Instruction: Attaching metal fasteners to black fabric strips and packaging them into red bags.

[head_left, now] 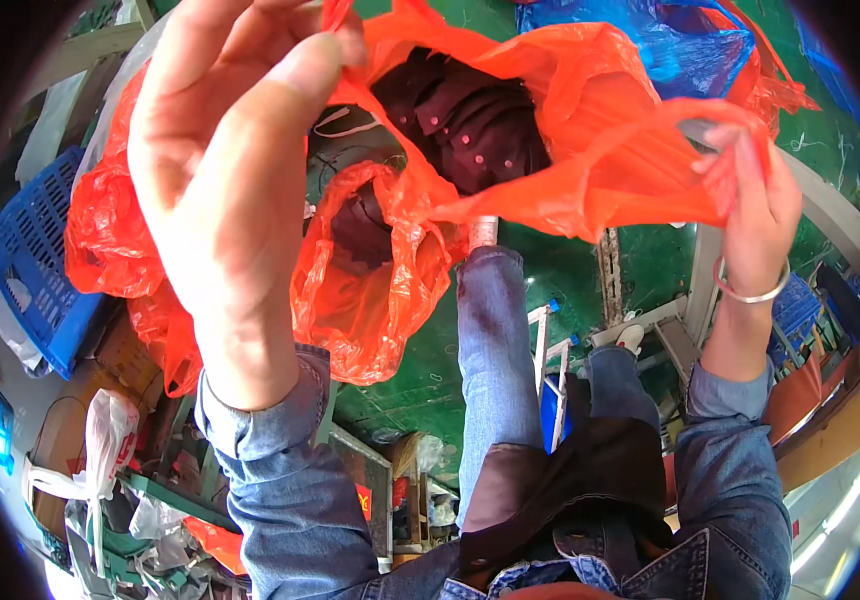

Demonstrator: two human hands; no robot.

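An orange-red plastic carrier bag [605, 180] is stretched between my hands, its mouth facing me. Dark maroon pieces with small pinkish dots [465, 125], looking like fabric, lie inside it. At the upper left, my left hand [235, 150] pinches the bag's rim between thumb and fingers. Over on the right, my right hand [758, 215], with a bangle at the wrist, is closed on the bag's other handle; the thin plastic covers part of its fingers. Just below, a second orange-red bag [375, 330] gapes, with something dark inside.
More red bags [115, 230] bunch beside my left forearm, near a blue plastic crate [35, 260]. A blue bag [665, 45] lies on the green floor [390, 405] at the far right. Metal frame legs [705, 265] stand right of my legs. A white bag [105, 440] hangs at lower left.
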